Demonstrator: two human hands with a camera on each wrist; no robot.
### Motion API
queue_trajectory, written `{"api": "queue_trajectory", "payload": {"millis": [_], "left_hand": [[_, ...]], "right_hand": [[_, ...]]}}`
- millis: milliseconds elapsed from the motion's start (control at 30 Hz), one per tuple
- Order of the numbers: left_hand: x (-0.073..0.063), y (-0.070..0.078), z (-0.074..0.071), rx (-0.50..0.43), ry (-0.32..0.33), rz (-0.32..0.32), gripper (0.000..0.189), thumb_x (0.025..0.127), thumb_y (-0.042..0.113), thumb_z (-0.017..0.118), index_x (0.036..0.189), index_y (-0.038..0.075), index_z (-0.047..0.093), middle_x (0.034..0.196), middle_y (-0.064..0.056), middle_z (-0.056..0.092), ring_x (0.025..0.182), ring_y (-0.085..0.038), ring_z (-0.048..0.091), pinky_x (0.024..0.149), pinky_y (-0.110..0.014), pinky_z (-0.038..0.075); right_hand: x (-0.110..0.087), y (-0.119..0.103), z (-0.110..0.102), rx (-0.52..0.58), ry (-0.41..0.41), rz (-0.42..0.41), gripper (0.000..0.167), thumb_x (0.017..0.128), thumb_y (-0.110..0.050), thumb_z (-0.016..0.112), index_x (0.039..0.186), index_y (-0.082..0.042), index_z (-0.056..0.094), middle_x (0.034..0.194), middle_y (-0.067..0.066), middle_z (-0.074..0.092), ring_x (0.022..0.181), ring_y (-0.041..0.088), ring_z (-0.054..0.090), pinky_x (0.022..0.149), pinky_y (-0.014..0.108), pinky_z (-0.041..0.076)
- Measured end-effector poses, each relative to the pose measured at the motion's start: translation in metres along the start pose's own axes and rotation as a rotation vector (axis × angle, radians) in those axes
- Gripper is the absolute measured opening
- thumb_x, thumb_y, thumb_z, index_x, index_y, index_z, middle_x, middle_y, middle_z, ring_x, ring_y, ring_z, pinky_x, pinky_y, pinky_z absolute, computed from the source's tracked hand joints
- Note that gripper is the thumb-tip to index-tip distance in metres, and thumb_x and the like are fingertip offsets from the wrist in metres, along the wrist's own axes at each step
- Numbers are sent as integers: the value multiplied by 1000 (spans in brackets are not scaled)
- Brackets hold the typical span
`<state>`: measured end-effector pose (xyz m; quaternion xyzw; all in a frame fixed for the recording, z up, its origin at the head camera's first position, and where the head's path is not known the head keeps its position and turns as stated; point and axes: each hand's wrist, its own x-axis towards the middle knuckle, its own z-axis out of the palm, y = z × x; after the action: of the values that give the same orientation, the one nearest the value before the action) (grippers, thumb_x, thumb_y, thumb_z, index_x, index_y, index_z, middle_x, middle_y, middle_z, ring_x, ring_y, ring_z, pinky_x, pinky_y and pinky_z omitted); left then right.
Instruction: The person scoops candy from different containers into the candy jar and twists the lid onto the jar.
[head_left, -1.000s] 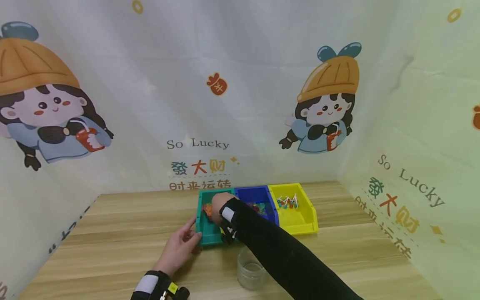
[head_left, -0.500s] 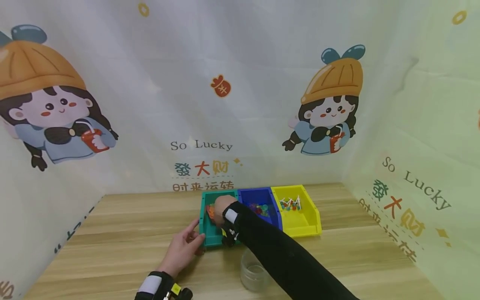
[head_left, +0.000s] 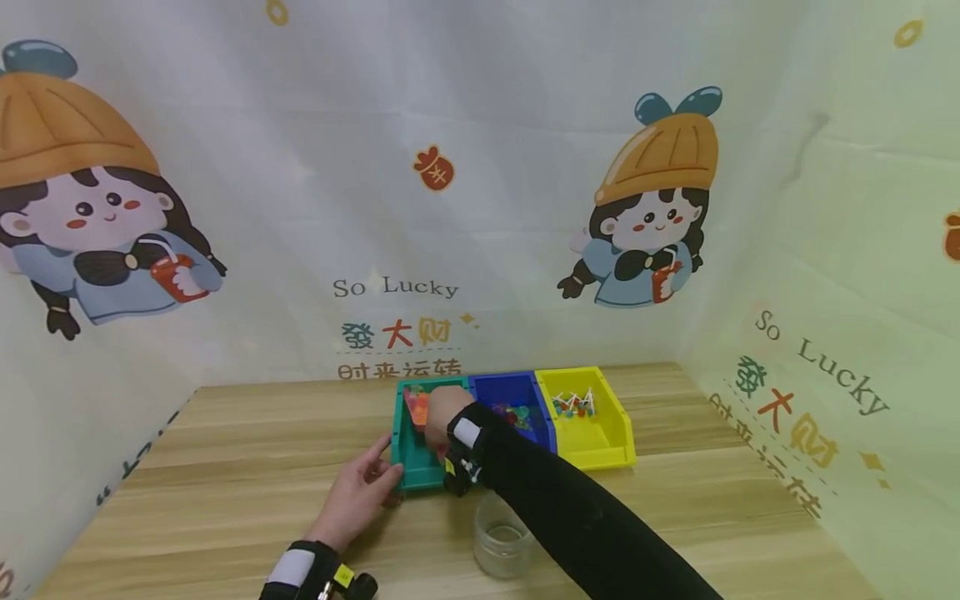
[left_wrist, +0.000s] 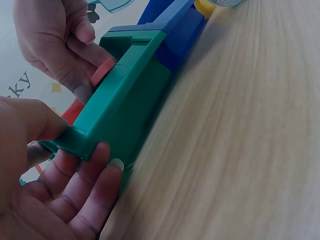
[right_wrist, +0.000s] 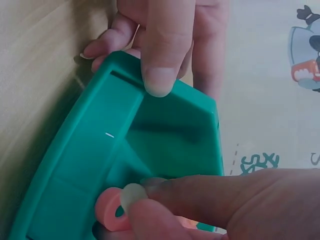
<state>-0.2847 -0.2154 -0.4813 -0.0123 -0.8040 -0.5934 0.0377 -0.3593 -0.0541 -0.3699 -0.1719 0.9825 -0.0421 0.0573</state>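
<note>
My left hand (head_left: 356, 500) grips the near left corner of the green bin (right_wrist: 75, 165), thumb over the rim and fingers against its outside. Inside that bin my right hand (head_left: 446, 412) holds a coral-pink plastic tool (right_wrist: 109, 210) with a round, holed end. Thumb and fingers pinch it near that end. In the head view its far part lies at the bin's left side, with orange bits around it; the hand hides the rest. The left wrist view has a coral strip (left_wrist: 102, 71) of it below the right fingers.
Joined to the green bin are a blue bin (head_left: 510, 387) with small coloured pieces and a yellow bin (head_left: 600, 458) holding several white sticks with coloured heads. A clear glass jar (head_left: 501, 550) stands in front, beside the right forearm. Printed cloth (head_left: 510, 233) hangs behind the table.
My right hand has shifted slightly right and nearer within the green bin, and more of the coral-pink tool shows. The left hand stays on the corner. The head view swayed a little and came back.
</note>
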Motion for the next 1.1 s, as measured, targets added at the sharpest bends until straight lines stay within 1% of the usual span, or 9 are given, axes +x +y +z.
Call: {"api": "queue_trajectory", "payload": {"millis": [167, 200, 333, 500, 633, 767, 800, 900, 1100], "left_hand": [[-1, 1, 1, 10, 4, -14, 64, 109, 10, 66, 168, 5, 43, 102, -14, 70, 79, -21, 72, 72, -30, 66], [-1, 0, 1, 13, 4, -15, 64, 109, 11, 66, 168, 6, 43, 102, -14, 70, 79, -21, 72, 73, -30, 66], [-1, 0, 1, 24, 1, -22, 65, 109, 13, 67, 169, 7, 42, 102, -13, 71, 81, -21, 72, 73, -29, 65], [-1, -1, 3, 21, -3, -21, 65, 109, 13, 67, 169, 5, 41, 104, -14, 71, 80, -21, 72, 73, -30, 66], [1, -2, 3, 17, -1, -15, 65, 109, 12, 67, 168, 4, 41, 105, -15, 70, 80, -20, 72, 72, -30, 67], [2, -2, 3, 23, 2, -23, 65, 109, 12, 66, 169, 4, 41, 106, -15, 70, 80, -20, 73, 73, -30, 67], [2, -1, 3, 25, 2, -24, 65, 109, 12, 66, 169, 4, 40, 106, -16, 70, 81, -21, 73, 73, -30, 67], [2, -1, 2, 27, -4, -24, 66, 110, 13, 66, 169, 3, 39, 108, -16, 71, 82, -21, 74, 74, -31, 67], [2, -1, 2, 17, -10, -27, 67, 110, 13, 66, 170, 3, 38, 108, -16, 70, 85, -21, 75, 75, -31, 68]], "right_hand": [[10, 5, 6, 93, -66, 51, 20, 86, -14, 90, 82, -5, 73, 68, 2, 70, 53, 12, 65, 47, 19, 49], [24, 9, 19, 92, -61, 56, 21, 85, -17, 91, 83, -6, 73, 65, -1, 70, 50, 10, 64, 45, 19, 48], [22, 14, 19, 169, -93, 67, 21, 89, -16, 88, 83, -4, 72, 57, -1, 70, 45, 9, 67, 44, 20, 50], [-4, 16, 3, 302, -99, 82, 22, 92, -7, 84, 78, -1, 68, 52, 5, 70, 42, 12, 67, 39, 19, 47], [-15, 20, 0, 322, -70, 62, 24, 92, -7, 83, 72, -1, 70, 52, 4, 70, 42, 12, 67, 41, 19, 48], [-15, 29, 1, 311, -63, 21, 33, 92, -11, 83, 61, -5, 75, 53, 3, 71, 46, 14, 71, 51, 24, 58], [0, 36, 16, 281, -35, -6, 36, 92, -18, 85, 58, -10, 75, 52, -1, 69, 45, 11, 69, 53, 24, 58], [-6, 41, 13, 267, -12, -15, 36, 91, -21, 86, 58, -11, 74, 52, -2, 69, 47, 11, 70, 59, 26, 61], [-50, 43, -19, 353, 18, -16, 38, 92, -16, 86, 58, -8, 72, 50, 0, 67, 49, 15, 70, 52, 22, 52]]}}
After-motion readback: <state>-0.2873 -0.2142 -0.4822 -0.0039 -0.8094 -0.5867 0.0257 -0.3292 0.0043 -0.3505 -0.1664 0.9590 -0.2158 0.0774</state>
